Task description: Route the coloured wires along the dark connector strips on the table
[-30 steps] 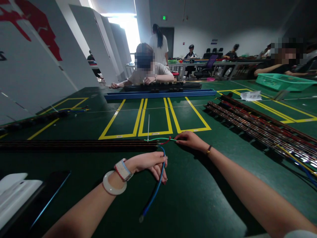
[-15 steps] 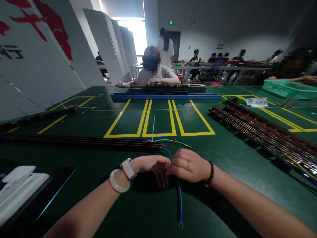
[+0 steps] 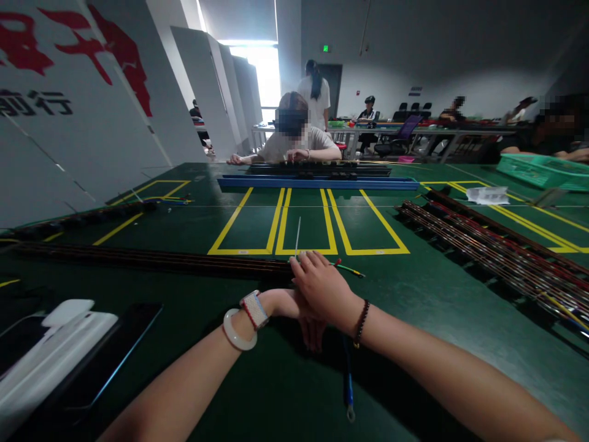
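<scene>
My right hand (image 3: 324, 285) crosses over my left and reaches to the near end of a long dark bar assembly (image 3: 184, 261). Its fingers are stretched out by the foot of an upright white cable tie (image 3: 298, 233); no grip on the tie shows. My left hand (image 3: 310, 328) lies partly beneath the right, some fingers pointing down, thumb and index hidden. A blue cable (image 3: 348, 374) emerges below my right wrist, ending in a ring terminal (image 3: 351, 412) toward me; its upper part is covered. A green wire (image 3: 352, 270) and a red wire tip (image 3: 338, 262) show past my right fingers.
A dark phone-like slab (image 3: 129, 344) and a white device (image 3: 59, 350) lie at left. Several wired bars (image 3: 488, 252) lie at right, with a green basket (image 3: 543, 172) beyond. A blue channel (image 3: 317, 182) crosses the table before a seated co-worker (image 3: 294, 135).
My right hand has left the blue cable and moved forward and left, over my left hand, to the bar end by the cable tie. The view has shifted slightly left.
</scene>
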Demonstrator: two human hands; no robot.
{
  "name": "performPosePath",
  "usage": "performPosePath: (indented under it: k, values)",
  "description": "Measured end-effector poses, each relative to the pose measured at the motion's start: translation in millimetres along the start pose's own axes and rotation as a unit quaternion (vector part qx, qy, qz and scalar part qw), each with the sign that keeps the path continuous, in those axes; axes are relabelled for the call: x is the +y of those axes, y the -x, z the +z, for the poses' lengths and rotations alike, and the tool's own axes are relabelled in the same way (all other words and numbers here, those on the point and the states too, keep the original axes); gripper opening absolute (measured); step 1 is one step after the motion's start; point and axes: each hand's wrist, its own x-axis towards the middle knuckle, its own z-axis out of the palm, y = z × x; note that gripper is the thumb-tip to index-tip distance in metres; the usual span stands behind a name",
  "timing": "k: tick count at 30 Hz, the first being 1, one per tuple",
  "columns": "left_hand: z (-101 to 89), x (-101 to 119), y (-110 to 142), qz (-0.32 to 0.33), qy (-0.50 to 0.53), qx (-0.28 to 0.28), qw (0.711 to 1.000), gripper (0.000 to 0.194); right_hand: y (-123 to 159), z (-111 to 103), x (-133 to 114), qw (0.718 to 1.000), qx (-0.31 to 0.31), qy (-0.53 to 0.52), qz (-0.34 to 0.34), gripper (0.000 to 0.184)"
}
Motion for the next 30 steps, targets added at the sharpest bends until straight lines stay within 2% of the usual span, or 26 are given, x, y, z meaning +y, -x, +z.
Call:
performPosePath:
  k: [3,6,11,16,21,25,30]
  values:
    - [1.5,0.2,-3.2,-0.035,0.021,-0.036,0.999,0.031,-7.6,10.5,6.3,0.994,-0.079,0.048,0.056,0.048]
    - [1.4,2.7,-7.4,-0.051,0.036,-0.051,0.997,0.026,-7.1,19.6,16.4,0.988,-0.126,0.059,0.064,0.05]
    - [-1.0,4.5,-9.5,-0.057,0.018,-0.082,0.995,0.029,-6.6,32.5,27.1,0.99,-0.114,0.04,0.07,0.052]
    - [-0.5,5.9,-9.0,-0.05,0.045,-0.066,0.996,0.027,-9.7,35.8,27.0,0.99,-0.123,-0.02,0.067,0.037]
    - [0.6,5.9,-6.2,-0.029,0.08,-0.061,0.995,0.03,-10.9,39.3,35.7,0.986,-0.111,-0.049,0.119,0.037]
    - [0.1,3.4,-3.7,-0.003,0.087,-0.072,0.994,0.032,-16.1,48.8,61.0,0.983,-0.107,-0.023,0.146,0.039]
    - [0.1,4.3,-0.6,-0.004,0.084,-0.063,0.994,0.033,-24.0,61.4,109.8,0.978,-0.114,0.0,0.176,0.043]
